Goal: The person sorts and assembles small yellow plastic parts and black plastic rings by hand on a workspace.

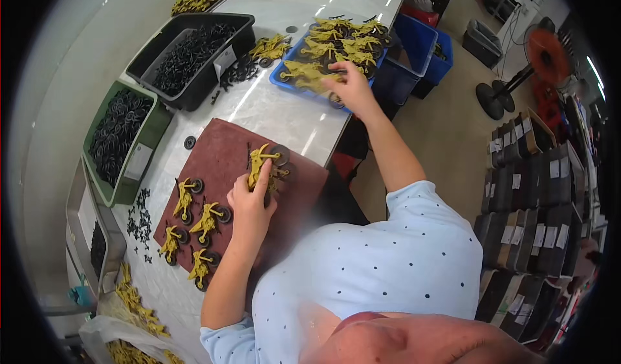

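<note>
The fingers of the left hand [249, 202] are curled around a toy motorcycle [256, 162], grasping it near the upper right part of the mat, the index finger laid along its yellow body. That body is moulded, angular and slightly glossy, with round dark wheels. The fingers of the right hand [354, 92] are bent and a little spread at the near edge of the blue tray, next to a blurred yellow motorcycle [303, 73]; I cannot tell whether they grip it or have let it go.

Beneath the left hand lies a flat, reddish-brown mat [223, 145], set askew. Four more motorcycles [207, 220] lie near its left corner, tilted on their sides. In the shallow plastic blue tray [276, 79], similar motorcycles [349, 44] are packed close together.

Loose yellow parts [270, 45] and spiky black pieces [239, 71] lie beside that tray on the shiny white desk [301, 121]. Farther left, a black bin [246, 25] is heaped with small dark parts, and a green bin [150, 131] with black rings. One flat black wheel [189, 142] lies between the green bin and the mat.
</note>
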Demonstrator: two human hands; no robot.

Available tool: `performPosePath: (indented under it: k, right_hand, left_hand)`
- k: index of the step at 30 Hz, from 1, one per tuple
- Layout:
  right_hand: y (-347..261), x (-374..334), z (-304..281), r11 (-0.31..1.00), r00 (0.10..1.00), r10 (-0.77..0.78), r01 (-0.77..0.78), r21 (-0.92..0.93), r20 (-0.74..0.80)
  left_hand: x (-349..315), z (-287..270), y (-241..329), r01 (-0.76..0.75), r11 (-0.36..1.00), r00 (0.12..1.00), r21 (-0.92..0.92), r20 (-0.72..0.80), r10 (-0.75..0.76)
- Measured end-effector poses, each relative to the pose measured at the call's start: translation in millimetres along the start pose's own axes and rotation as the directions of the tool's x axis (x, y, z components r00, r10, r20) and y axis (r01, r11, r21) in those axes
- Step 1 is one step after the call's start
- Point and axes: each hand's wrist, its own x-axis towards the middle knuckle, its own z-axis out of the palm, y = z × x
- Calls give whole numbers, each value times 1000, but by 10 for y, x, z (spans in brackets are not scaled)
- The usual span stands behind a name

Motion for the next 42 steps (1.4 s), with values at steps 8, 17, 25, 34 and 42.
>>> performPosePath:
  k: [8,17,25,34,42]
  right_hand:
    - [505,124,-241,907,947,-232,128,-401,-223]
    - [815,157,-530,948,966,-48,124,294,-253]
    - [360,-347,-374,946,947,-263,216,-243,-182]
    - [490,-462,-158,853,903,-375,248,-460,-209]
    - [448,-538,-118,797,887,-391,194,-572,-245]
  left_hand:
    - [1334,384,416,-586,803,782,105,-185,595]
    - [2589,938,519,-892,423,425,159,-19,905]
    - [2662,569,517,-886,386,442,258,216,871]
    - [2503,955,288,-676,735,737,-62,-38,675]
    - [2331,1027,299,-651,736,748,186,-9,664]
